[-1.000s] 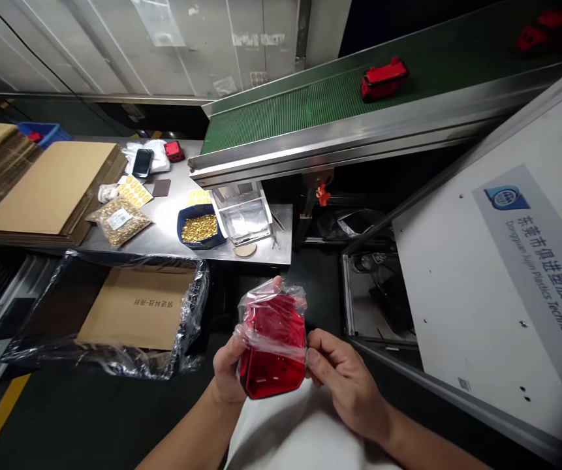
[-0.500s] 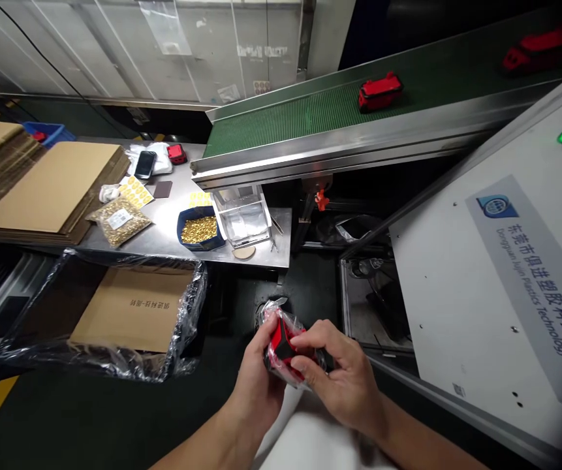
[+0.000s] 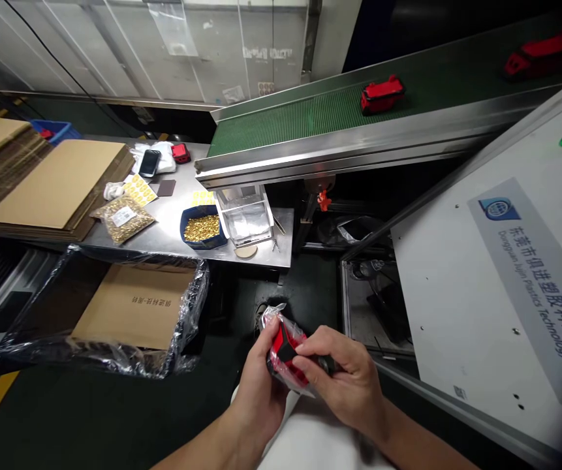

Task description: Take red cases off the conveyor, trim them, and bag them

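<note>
A red and black plastic housing (image 3: 285, 347) sits in a clear plastic bag (image 3: 277, 311), low in the middle of the view. My left hand (image 3: 257, 385) is wrapped round its left side, thumb on top. From the right, the thumb and forefinger of my right hand (image 3: 346, 372) close on the near right part of the bagged housing; the fingertips partly cover it, and whether they pinch the film or the plastic is unclear. Two similar red housings, one nearer (image 3: 382, 95) and one farther (image 3: 542, 55), lie on the green conveyor belt (image 3: 305, 121).
Left of my hands stands a film-lined bin (image 3: 202, 281) with a cardboard sheet (image 3: 128, 307) inside. The metal table (image 3: 166, 228) bears a blue tub (image 3: 205, 227) of brass-coloured pieces, a bag of similar pieces (image 3: 124, 220), a phone (image 3: 149, 163) and stacked cardboard (image 3: 60, 183). A white machine panel (image 3: 447, 281) rises at right.
My right thumb and forefinger have drawn closer together on the bagged housing. Both hands keep their hold, and the view has shifted slightly.
</note>
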`<state>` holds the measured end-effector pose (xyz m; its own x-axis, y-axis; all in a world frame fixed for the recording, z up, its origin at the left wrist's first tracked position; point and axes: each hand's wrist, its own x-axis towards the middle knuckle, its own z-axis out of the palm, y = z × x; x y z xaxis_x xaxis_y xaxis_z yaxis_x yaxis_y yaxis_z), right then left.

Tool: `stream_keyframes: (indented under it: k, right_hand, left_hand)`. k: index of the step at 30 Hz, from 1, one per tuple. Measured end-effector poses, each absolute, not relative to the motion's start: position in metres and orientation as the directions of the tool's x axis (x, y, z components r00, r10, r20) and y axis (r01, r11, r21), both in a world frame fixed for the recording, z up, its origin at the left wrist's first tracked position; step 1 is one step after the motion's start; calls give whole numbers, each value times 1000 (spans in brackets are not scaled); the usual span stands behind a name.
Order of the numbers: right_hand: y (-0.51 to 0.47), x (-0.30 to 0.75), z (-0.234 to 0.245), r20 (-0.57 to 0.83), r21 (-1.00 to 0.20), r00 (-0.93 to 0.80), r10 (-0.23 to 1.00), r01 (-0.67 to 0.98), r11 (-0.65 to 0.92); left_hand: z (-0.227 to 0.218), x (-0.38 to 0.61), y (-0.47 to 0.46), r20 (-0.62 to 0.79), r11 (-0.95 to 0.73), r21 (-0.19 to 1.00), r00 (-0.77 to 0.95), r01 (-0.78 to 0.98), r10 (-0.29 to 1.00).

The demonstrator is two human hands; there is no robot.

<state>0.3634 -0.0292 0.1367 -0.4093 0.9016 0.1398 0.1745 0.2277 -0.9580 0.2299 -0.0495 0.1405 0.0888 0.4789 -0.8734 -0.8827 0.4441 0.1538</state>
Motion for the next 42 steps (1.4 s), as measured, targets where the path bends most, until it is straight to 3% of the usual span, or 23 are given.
stream_keyframes:
  k: [13,18,22,27,35,42]
  right_hand:
    - [-34,357,133,81,-966,-398,914,194,170]
    - [-35,355,136,-118,-982,-389,914,184,-48]
    - [-28,354,137,-323,-946,-476,818,148,-287]
    - [-19,353,137,-398,-906,-555,730,115,-407]
    - [-2,360,154,-412,-903,-627,661,379,-203]
    - [-2,367,165,-362,-907,-676,642,414,-76]
  left_hand:
    - [139,222,-58,-874,455,140,106,-879,474]
    - [140,219,-59,-877,460,206,46,-864,478]
    - [137,218,-60,-879,458,251,-2,-853,478]
    - [125,216,-63,-846,466,321,-29,-825,532]
    - [113,214,-66,-772,505,509,-110,-698,626]
    - [112,218,-68,-718,464,560,-124,-686,685]
